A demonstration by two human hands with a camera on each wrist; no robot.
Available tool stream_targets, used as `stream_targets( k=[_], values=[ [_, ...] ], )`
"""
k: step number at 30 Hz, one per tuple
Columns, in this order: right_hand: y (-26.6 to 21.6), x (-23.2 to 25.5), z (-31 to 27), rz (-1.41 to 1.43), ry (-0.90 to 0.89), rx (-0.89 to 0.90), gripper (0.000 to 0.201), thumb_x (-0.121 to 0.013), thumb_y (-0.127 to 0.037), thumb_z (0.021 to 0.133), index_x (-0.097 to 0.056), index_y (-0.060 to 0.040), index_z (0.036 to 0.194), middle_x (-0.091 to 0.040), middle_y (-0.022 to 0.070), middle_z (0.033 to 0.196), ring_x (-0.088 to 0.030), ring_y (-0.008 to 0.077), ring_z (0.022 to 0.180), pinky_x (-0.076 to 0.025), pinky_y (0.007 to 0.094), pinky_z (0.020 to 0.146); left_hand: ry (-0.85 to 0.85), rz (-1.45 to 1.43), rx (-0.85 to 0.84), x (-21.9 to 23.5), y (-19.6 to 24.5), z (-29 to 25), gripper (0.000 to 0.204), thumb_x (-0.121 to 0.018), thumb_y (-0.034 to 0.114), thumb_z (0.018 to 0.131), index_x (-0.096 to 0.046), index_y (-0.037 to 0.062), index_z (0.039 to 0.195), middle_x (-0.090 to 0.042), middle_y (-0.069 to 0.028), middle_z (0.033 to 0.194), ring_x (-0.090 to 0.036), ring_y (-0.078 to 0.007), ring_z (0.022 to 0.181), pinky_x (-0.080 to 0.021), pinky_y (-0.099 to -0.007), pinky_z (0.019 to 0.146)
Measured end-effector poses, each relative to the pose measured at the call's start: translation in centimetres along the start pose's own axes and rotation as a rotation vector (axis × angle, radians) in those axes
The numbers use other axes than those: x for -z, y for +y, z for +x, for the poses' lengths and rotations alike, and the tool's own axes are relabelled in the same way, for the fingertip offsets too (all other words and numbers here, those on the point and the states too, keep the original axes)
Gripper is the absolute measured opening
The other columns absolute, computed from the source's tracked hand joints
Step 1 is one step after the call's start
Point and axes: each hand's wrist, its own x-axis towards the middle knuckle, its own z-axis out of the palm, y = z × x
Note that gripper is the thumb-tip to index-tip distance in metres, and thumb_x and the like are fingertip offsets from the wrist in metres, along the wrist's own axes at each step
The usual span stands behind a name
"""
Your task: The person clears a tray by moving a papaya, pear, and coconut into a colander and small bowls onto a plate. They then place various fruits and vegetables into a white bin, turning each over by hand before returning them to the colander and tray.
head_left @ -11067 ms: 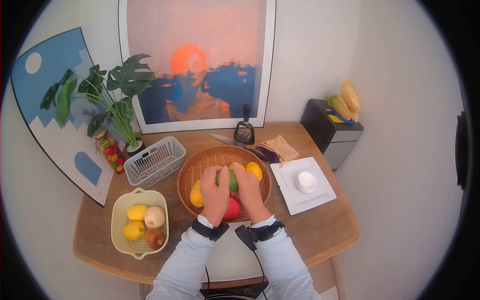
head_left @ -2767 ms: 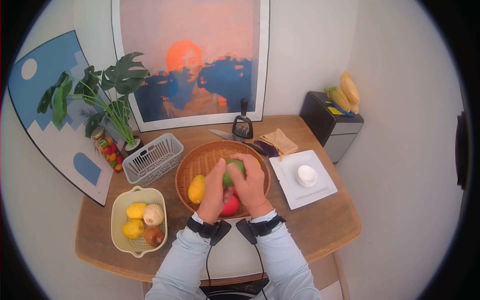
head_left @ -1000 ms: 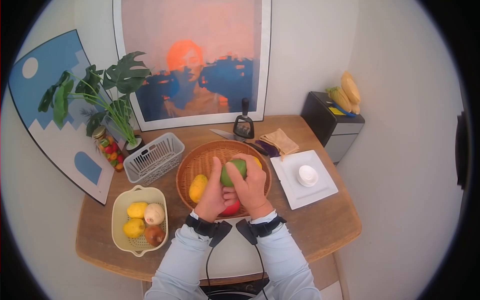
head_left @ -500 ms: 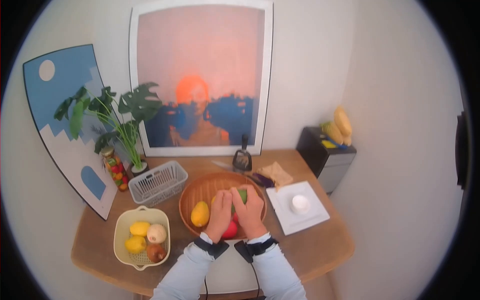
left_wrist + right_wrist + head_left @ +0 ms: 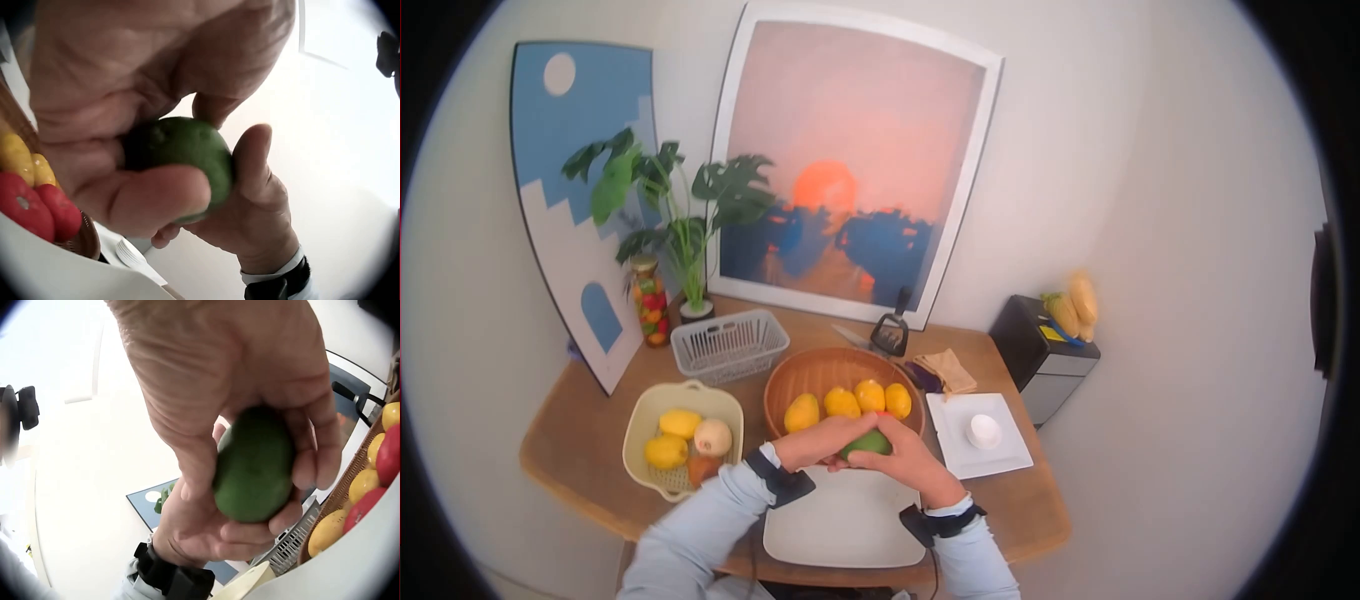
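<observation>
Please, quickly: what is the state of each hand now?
Left hand: closed, its fingers curled round the green fruit.
Right hand: closed, gripping the same green fruit.

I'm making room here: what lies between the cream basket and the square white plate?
The head view shows the round brown basket with yellow fruit, and the left hand and right hand holding green fruit by its near side.

Pale blue long sleeves [image 5: 695, 530], their cloth wrinkled. A black band [image 5: 771, 474] round each wrist carries a dark, flat-faced block [image 5: 793, 489]. Thin black cables [image 5: 934, 575] run near the sleeves. The hands [image 5: 912, 462] are bare, without gloves.
</observation>
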Motion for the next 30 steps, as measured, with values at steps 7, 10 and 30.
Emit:
stream_targets(
  k=[7,10,30],
  values=[
    [4.7,-2.8,-3.6,-0.023,-0.554,-0.22,0.057,-0.078,-0.026,0.084,-0.053,-0.0001,0.129,-0.066,0.0152,0.114,-0.064,0.0262,0.107,-0.05,0.0342,0.09,-0.269,0.224,0.188,-3.2,-5.4,0.0,0.05,-0.067,0.024,0.091,-0.05,0.0033,0.133,-0.061,-0.0074,0.11,-0.062,-0.0164,0.096,-0.056,-0.0297,0.08],
    [6.8,-4.9,-4.7,-0.266,-0.596,-0.226,0.056,-0.076,-0.026,0.085,-0.052,0.0002,0.128,-0.067,0.0184,0.114,-0.065,0.0324,0.105,-0.051,0.0381,0.089,-0.291,0.386,0.277,-3.4,-7.7,1.6,0.047,-0.069,0.023,0.089,-0.055,0.0016,0.128,-0.062,-0.0078,0.113,-0.063,-0.0168,0.098,-0.056,-0.0306,0.08],
    [6.2,-5.2,-3.1,-0.807,-0.63,-0.249,0.048,-0.076,-0.027,0.08,-0.062,-0.0033,0.119,-0.067,0.0218,0.111,-0.064,0.0405,0.101,-0.053,0.0435,0.085,-0.429,1.271,0.268,-3.2,-8.0,4.2,0.044,-0.073,0.045,0.078,-0.071,0.0039,0.094,-0.068,-0.0136,0.075,-0.066,-0.0273,0.071,-0.054,-0.0386,0.064]
  ],
)
